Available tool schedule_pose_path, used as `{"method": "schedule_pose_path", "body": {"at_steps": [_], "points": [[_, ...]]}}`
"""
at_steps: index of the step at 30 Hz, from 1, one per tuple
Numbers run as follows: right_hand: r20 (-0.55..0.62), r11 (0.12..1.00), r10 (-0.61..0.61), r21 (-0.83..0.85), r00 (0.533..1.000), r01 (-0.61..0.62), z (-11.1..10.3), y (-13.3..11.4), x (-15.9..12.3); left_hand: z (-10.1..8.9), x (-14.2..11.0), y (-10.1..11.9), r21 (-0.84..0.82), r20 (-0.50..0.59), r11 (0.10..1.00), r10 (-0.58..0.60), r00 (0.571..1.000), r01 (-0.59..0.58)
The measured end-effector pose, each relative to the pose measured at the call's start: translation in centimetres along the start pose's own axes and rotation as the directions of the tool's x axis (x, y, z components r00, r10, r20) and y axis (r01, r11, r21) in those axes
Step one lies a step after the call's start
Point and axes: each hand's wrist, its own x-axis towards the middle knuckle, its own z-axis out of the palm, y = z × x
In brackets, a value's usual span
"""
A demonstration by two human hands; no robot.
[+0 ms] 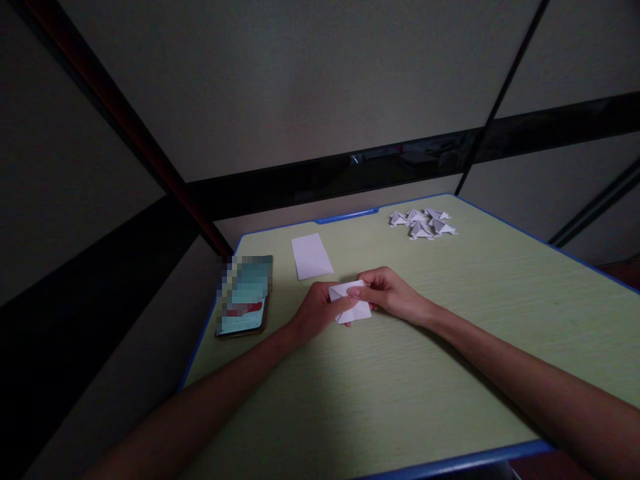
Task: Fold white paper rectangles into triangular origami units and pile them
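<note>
Table: five paper figures, two hands, one phone.

1 head camera looks forward and down.

Folded paper | white | flat (diagonal crease showing) | held in fingers
</note>
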Motion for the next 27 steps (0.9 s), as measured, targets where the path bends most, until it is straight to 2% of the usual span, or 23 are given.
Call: {"method": "schedule_pose_path", "body": {"at_steps": [4,8,16,18,23,27], "points": [[0.015,0.999,-0.005,0.036,1.0,0.004,-0.17,0.23,-0.11,0.12,-0.15,0.25,0.002,0.027,1.0,-0.011,1.0,0.011],[-0.021,1.0,-0.005,0.025,1.0,0.005,-0.24,0.34,-0.2,0.04,-0.06,0.11,0.006,0.049,1.0,-0.003,0.999,0.003],[-0.086,0.989,-0.023,0.146,0.996,0.035,-0.13,0.02,0.17,-0.25,0.21,-0.08,0.005,-0.151,0.994,0.108,0.983,-0.108],[-0.127,0.987,-0.025,0.154,0.992,0.044,-0.16,0.04,0.22,-0.24,0.19,0.05,0.018,-0.157,0.995,0.1,0.982,-0.099],[-0.294,0.973,-0.089,0.179,0.952,0.146,-0.32,0.0,0.29,-0.14,0.27,0.18,0.089,-0.078,0.996,0.011,0.997,-0.004],[-0.345,0.974,-0.121,0.139,0.931,0.179,-0.4,-0.06,0.3,-0.05,0.34,0.13,0.125,-0.152,0.992,0.031,0.988,-0.012]]}}
